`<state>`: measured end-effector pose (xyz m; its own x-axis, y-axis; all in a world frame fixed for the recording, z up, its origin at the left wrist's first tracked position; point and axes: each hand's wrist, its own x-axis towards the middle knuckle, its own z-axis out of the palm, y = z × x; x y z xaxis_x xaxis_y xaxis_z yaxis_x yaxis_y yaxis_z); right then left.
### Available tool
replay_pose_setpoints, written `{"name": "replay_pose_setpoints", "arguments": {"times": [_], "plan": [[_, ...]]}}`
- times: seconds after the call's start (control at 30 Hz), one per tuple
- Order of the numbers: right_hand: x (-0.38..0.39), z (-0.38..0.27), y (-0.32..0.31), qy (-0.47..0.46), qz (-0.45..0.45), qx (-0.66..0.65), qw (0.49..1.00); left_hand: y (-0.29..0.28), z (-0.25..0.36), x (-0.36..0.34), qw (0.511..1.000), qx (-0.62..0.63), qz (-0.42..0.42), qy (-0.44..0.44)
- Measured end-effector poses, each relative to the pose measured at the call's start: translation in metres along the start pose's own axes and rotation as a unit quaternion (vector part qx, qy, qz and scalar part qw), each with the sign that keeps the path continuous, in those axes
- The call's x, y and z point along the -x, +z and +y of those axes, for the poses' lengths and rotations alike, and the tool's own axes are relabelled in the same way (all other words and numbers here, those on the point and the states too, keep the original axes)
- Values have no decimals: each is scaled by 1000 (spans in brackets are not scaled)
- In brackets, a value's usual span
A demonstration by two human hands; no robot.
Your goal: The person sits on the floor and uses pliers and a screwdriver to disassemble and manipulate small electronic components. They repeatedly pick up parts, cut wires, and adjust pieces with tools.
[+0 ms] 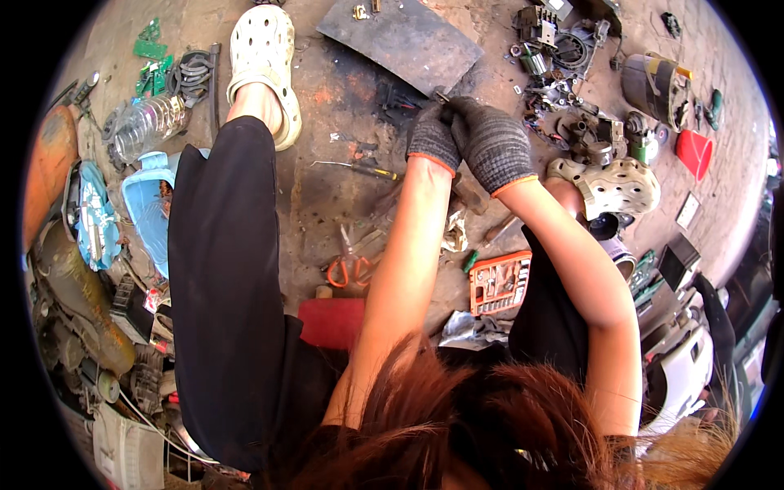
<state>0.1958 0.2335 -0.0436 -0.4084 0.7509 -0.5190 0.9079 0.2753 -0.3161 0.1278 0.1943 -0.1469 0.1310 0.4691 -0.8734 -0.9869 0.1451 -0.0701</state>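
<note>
Both hands wear dark grey knitted gloves with orange cuffs and meet in front of me. My left hand is closed, with its fingertips up against the other hand. My right hand is also closed, its fingers curled toward the left one. A small dark metallic piece pokes out at their fingertips; its kind is too small to tell, and the rest is hidden by the gloves. Just beyond them lies a flat dark metal plate, tilted on the ground. A yellow-handled screwdriver lies left of my left wrist.
Orange-handled scissors and an orange socket set case lie nearer me. Loose metal parts pile up at the right. A clear plastic bottle, green circuit boards and a blue basin are at the left.
</note>
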Motion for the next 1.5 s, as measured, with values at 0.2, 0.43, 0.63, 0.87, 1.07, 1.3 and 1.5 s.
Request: {"name": "replay_pose_setpoints", "arguments": {"times": [0.2, 0.43, 0.63, 0.87, 1.07, 1.3, 1.5], "plan": [[6, -13, -15, -16, -44, 110, 993, -6, 3, -2, 996, 80, 6, -43], [-2, -7, -18, -6, -53, 137, 989, 6, -1, 10, 998, 59, 32, 16], [-3, -7, -15, -23, -45, 136, 989, -1, 1, 3, 995, 95, 18, 23], [2, -9, -17, -35, -25, 159, 986, 0, 2, 0, 993, 113, 42, -2], [4, -20, -20, -31, -56, 189, 980, 7, 4, 6, 996, 79, 46, -3], [6, -5, -6, -73, -41, 182, 980, 2, 9, 4, 996, 73, 4, -51], [7, 3, -4, -45, -13, 104, 993, 3, 9, 4, 996, 75, 22, -45]]}}
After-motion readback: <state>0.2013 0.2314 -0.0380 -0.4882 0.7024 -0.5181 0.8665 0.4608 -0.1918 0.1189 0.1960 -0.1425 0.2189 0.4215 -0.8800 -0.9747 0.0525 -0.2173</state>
